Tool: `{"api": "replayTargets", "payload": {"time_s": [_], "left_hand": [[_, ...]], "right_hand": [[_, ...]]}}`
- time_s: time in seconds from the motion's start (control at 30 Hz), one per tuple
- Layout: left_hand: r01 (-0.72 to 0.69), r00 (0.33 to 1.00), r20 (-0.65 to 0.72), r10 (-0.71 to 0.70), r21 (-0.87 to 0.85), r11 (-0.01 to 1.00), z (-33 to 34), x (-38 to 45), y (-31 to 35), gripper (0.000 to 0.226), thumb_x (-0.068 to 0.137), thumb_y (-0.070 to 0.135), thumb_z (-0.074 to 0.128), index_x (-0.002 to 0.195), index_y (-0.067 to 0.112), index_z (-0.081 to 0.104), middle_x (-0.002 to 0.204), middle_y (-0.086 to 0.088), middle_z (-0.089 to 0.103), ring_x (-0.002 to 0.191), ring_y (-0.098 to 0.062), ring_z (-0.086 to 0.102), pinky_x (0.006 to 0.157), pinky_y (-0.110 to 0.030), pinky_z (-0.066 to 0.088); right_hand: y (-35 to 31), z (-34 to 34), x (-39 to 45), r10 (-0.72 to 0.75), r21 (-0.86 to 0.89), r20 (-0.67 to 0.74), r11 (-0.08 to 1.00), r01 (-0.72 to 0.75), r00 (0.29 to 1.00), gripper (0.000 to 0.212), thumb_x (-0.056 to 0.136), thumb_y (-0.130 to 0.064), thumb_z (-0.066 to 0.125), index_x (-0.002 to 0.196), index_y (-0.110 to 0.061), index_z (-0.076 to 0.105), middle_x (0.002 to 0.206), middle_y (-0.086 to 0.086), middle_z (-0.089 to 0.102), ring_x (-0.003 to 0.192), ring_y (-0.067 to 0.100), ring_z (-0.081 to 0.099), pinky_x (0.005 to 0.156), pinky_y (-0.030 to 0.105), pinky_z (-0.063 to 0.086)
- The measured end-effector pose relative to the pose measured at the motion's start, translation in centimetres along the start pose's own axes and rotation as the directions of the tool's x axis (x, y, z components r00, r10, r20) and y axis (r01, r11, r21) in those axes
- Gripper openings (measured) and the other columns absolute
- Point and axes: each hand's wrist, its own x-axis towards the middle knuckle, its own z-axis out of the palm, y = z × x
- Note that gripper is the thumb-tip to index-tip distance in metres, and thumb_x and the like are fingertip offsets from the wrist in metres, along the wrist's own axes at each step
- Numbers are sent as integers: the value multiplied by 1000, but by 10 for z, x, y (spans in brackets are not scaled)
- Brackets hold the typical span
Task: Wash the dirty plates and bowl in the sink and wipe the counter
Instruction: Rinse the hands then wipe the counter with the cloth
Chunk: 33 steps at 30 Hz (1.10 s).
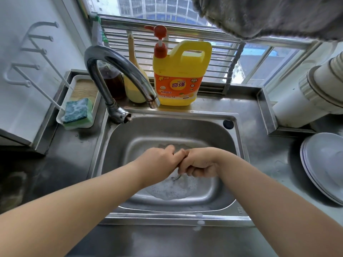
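Observation:
My left hand [159,160] and my right hand [200,164] meet knuckle to knuckle over the steel sink [118,138]. Both have their fingers curled round a small wet grey cloth [176,177]; only a scrap of it shows below the fists. Soapy water lies on the sink floor under them. White plates [323,167] with a blue rim line are stacked face down on the counter at the right. A foamy blue-green sponge [78,112] sits in a white tray [92,108] left of the sink. No water runs from the faucet [118,62].
A yellow detergent jug [181,75] with a red pump stands behind the sink, beside a brown bottle [115,84] and a yellow bottle [133,88]. A grey towel [269,15] hangs at the top right. White pipes [306,93] lie at the right, and the steel counter [167,242] runs along the front.

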Motion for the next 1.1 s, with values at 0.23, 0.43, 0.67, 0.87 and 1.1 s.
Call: {"api": "replayTargets", "payload": {"time_s": [0.23,0.43,0.67,0.87,1.1], "left_hand": [[727,557,799,-227,-602,-330,-29,1,-4,13,95,27,54,91,14,54,57,2,37,38,-6,28,33,-15,21],[835,539,778,323,-445,-323,-75,5,-7,18,68,21,59,64,18,42,49,6,32,30,0,25,29,-8,18],[837,545,829,-126,-527,147,-85,23,4,34,83,2,55,57,16,37,44,1,31,36,-12,24,40,-17,18],[468,760,578,-296,-172,867,-53,18,6,6,85,13,49,84,16,54,77,-2,60,75,-25,57,59,-28,38],[-21,946,323,-18,114,993,-29,6,-3,22,79,15,64,98,7,54,79,-9,67,63,-27,65,49,-27,31]], "right_hand": [[36,13,-22,-829,-926,-224,346,155,513,79,77,-28,68,147,-23,31,149,-3,30,139,17,23,114,38,21],[18,21,-24,-971,-969,227,-217,117,80,33,83,-10,64,114,2,62,101,15,64,94,30,54,89,37,47],[-16,26,-31,-883,-1000,-1,3,5,469,28,58,-6,77,77,-9,56,65,7,59,49,25,58,44,23,30],[-15,33,-13,-525,-930,-180,366,30,832,11,83,-8,52,76,-16,50,74,1,55,69,22,56,58,27,40],[2,33,3,-108,-417,-164,908,30,981,18,82,-3,54,67,-11,48,55,5,43,45,18,37,44,23,29]]}}
